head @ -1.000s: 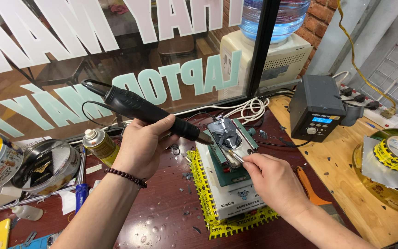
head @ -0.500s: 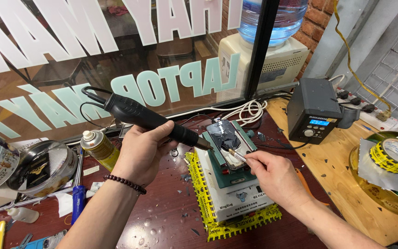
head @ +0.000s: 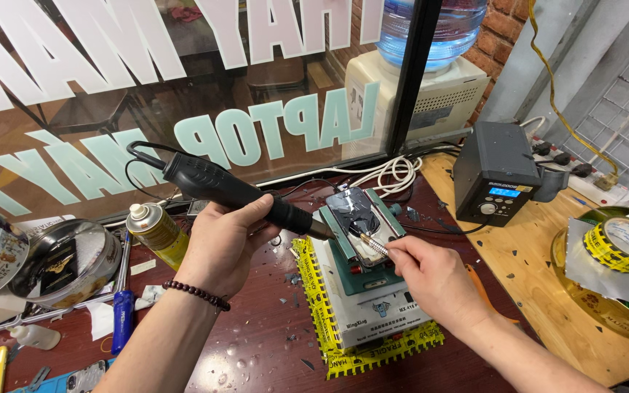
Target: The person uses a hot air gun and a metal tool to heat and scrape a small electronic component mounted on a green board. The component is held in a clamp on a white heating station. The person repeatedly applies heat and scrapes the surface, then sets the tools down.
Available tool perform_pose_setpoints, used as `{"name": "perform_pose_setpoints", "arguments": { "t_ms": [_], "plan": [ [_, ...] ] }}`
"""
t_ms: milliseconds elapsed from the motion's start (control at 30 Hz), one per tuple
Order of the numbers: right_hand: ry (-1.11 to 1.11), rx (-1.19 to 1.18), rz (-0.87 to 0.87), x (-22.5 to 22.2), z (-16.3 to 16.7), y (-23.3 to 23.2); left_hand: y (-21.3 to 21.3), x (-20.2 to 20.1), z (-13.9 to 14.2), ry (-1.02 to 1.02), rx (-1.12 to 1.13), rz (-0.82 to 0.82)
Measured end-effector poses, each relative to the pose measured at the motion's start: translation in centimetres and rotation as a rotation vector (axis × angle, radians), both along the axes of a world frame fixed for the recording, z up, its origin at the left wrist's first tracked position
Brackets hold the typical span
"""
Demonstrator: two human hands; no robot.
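My left hand (head: 221,244) grips a black hot-air handle (head: 231,191) with its nozzle aimed at the left edge of a small device with cracked glass (head: 356,219). The device lies in a green clamp on a white heating stand (head: 371,304). My right hand (head: 431,280) holds a thin metal tool (head: 373,246) whose tip touches the device's near right side. A bead bracelet sits on my left wrist.
A grey soldering station with a blue display (head: 496,182) stands at the right. A yellow spray can (head: 156,233), round tins (head: 60,273) and a blue screwdriver (head: 122,320) lie left. A yellow tape roll (head: 624,244) rests at far right. Glass window behind; coiled white cable (head: 391,175).
The view has shifted slightly. Both hands stay on the device, the right hand's tool moving a little along its near edge; the hot-air nozzle holds at the left side.
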State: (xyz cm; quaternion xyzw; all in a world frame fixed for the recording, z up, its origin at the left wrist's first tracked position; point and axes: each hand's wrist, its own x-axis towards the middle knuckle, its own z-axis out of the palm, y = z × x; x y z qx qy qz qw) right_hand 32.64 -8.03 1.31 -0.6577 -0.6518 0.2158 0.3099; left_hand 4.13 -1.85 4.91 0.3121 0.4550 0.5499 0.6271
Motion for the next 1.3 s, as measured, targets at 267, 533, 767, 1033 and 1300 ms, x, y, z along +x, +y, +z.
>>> {"name": "perform_pose_setpoints", "arguments": {
  "t_ms": [267,533,767,1033,1300],
  "plan": [
    [-0.305,0.326,0.118,-0.6,-0.1,-0.6,-0.1,-0.3,-0.5,-0.004,-0.014,0.013],
    [-0.257,0.181,0.08,-0.9,0.7,1.3,-0.2,-0.5,-0.7,-0.026,-0.021,0.025],
    [-0.129,-0.084,-0.051,-0.9,2.1,3.3,-0.7,-1.1,-0.3,-0.015,-0.012,0.019],
    [-0.117,-0.033,-0.07,-0.7,3.5,1.9,-1.9,-4.5,-1.1,0.117,-0.176,0.052],
    [-0.083,-0.167,-0.102,-1.3,3.6,-1.5,-2.3,-6.2,-1.8,0.134,-0.193,0.08]
  ]
}}
